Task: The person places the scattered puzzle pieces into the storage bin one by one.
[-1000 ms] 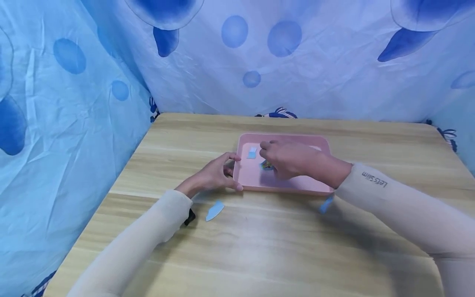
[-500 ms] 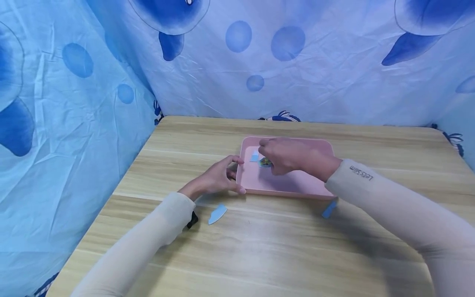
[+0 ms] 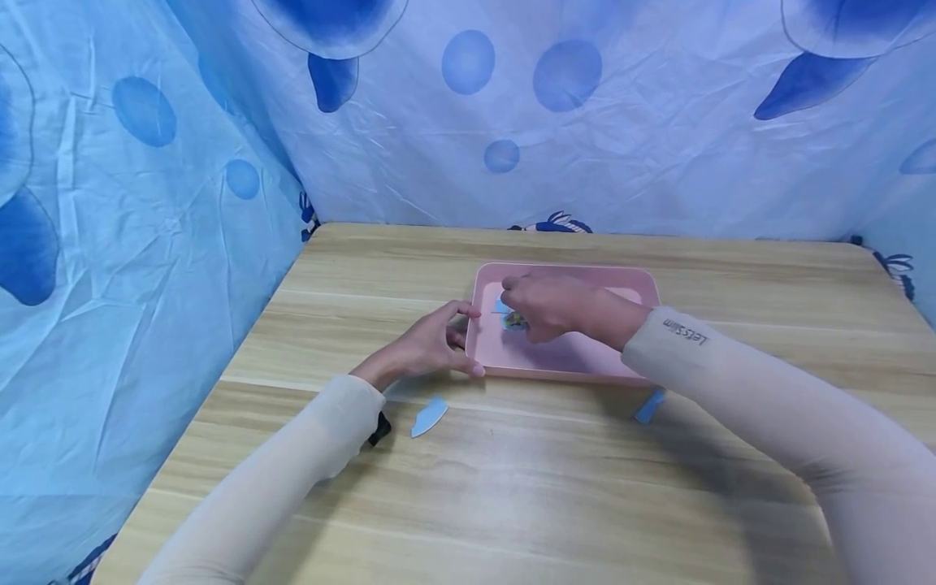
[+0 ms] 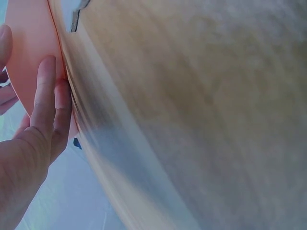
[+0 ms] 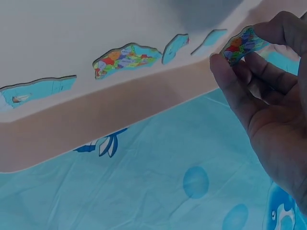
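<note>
My right hand [image 3: 544, 307] is over the left part of a shallow pink tray [image 3: 563, 375]. Between thumb and fingers it pinches a puzzle piece [image 5: 243, 45] printed with a many-coloured map and blue edges. A light blue piece [image 3: 500, 305] lies in the tray just beyond it. The right wrist view shows several pieces in the tray, among them a larger map-printed one [image 5: 127, 61] and a blue one [image 5: 41, 88]. My left hand [image 3: 420, 345] holds the tray's left end, thumb at the near corner, fingers along the outer wall [image 4: 31, 57].
On the wooden table [image 3: 497, 496], in front of the tray, lie two loose blue pieces, one at the left [image 3: 429, 417] and one at the right [image 3: 650, 406]. A small black object [image 3: 380, 429] shows beside the left cuff. Blue printed cloth [image 3: 570, 179] hangs behind the table.
My right hand has shifted a little left within the tray, bringing the map-printed piece closer to the light blue one. The left hand keeps its place on the tray.
</note>
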A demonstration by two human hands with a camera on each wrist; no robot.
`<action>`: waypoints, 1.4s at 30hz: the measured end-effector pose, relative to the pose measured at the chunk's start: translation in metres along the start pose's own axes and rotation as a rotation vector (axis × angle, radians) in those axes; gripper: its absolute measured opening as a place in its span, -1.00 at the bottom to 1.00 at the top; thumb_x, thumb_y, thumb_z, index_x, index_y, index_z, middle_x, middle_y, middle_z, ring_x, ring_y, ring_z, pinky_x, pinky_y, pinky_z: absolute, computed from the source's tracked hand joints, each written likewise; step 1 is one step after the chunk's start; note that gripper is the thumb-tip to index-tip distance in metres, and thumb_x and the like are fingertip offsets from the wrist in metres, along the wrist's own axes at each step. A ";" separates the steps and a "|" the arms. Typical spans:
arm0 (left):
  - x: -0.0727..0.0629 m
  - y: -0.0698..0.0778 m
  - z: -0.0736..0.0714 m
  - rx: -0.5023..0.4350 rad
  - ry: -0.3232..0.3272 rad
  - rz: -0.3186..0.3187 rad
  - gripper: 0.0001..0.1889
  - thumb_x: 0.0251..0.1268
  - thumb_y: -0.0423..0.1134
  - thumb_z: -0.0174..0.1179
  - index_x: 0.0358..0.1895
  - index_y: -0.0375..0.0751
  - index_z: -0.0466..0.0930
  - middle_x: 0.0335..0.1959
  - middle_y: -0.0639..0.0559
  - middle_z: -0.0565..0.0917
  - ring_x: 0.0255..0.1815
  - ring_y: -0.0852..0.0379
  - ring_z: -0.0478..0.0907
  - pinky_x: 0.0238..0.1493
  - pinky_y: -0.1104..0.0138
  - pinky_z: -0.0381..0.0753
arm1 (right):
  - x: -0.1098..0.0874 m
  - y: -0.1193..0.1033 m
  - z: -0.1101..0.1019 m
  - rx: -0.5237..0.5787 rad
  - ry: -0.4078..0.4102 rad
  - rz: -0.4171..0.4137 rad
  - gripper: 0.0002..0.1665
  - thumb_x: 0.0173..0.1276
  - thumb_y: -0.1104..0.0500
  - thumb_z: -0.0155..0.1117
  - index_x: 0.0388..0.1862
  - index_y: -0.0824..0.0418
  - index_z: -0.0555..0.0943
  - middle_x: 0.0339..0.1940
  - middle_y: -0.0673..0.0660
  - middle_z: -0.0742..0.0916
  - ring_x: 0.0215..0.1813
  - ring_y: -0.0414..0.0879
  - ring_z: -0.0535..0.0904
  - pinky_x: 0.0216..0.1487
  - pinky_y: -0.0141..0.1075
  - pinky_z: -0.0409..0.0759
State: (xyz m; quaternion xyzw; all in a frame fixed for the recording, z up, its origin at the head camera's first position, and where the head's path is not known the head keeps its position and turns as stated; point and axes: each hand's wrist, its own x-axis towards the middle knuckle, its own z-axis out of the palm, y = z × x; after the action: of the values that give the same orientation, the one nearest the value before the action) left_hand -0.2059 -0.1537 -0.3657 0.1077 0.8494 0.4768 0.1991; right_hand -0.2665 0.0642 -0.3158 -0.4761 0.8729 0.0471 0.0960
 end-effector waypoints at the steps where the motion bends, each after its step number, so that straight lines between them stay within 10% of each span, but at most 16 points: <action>1: 0.000 0.000 0.000 -0.002 0.000 0.000 -0.06 -0.23 -0.23 0.60 0.32 -0.01 0.25 -0.21 -0.11 0.71 -0.14 0.07 0.64 -0.16 0.27 0.50 | 0.002 0.000 0.001 -0.003 -0.004 -0.002 -0.60 0.14 0.19 0.31 -0.02 0.29 0.58 -0.28 0.07 0.50 -0.37 -0.07 0.45 -0.32 -0.26 0.45; 42: 0.002 0.001 -0.001 0.002 0.006 -0.019 -0.08 -0.25 -0.24 0.61 0.30 0.05 0.28 -0.15 -0.08 0.69 -0.09 0.10 0.63 -0.18 0.23 0.54 | 0.028 -0.002 0.021 0.010 -0.099 -0.037 -0.64 0.01 0.21 0.40 -0.16 0.24 0.64 -0.27 0.05 0.56 -0.30 -0.07 0.51 -0.09 -0.18 0.54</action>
State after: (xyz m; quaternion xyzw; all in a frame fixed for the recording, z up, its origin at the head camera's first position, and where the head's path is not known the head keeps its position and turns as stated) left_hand -0.2082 -0.1529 -0.3651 0.0983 0.8514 0.4743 0.2010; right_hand -0.2767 0.0435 -0.3417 -0.4886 0.8584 0.0643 0.1422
